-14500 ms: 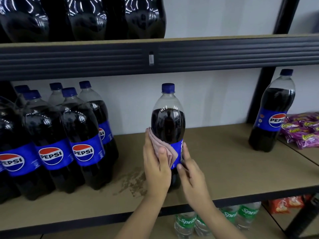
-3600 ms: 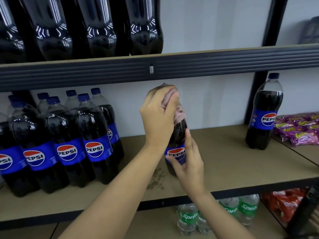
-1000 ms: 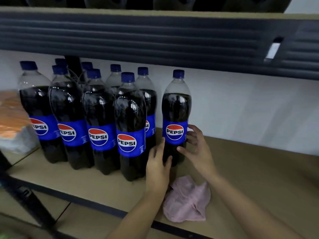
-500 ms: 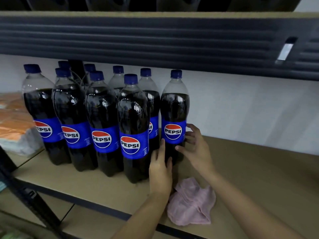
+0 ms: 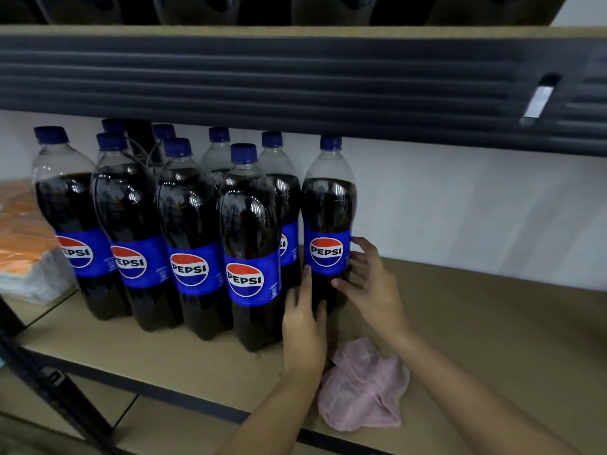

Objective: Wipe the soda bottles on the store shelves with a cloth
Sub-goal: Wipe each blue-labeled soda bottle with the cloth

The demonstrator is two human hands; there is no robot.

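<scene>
1. The bottle [image 5: 329, 221] now stands upright at the right end of the cluster of cola bottles [image 5: 184, 231], just beside its neighbours, label facing forward. A few seconds ago it stood alone further right on the shelf [image 5: 492, 323], its neck being rubbed with the cloth; it has since been carried back to the group.
2. The cloth [image 5: 363, 387] lies crumpled on the shelf near the front edge, between the two forearms. Neither hand touches it, so wiping has stopped for this bottle.
3. The left hand [image 5: 303, 318] lies against the lower left side of the bottle, fingers straight and pointing up, in the gap beside the front bottle [image 5: 251, 247]. It presses rather than grips.
4. The right hand [image 5: 369, 285] sits at the bottle's right side, fingers loosely spread with tips at the label edge and thumb near the lower body. Over the last second both hands have barely shifted; they are squaring the bottle in its place.
5. Reading: one bottle appears finished and restocked. The likely next step is picking up the cloth and choosing another bottle; the rest of the cluster shows no sign either way of having been wiped.
</scene>
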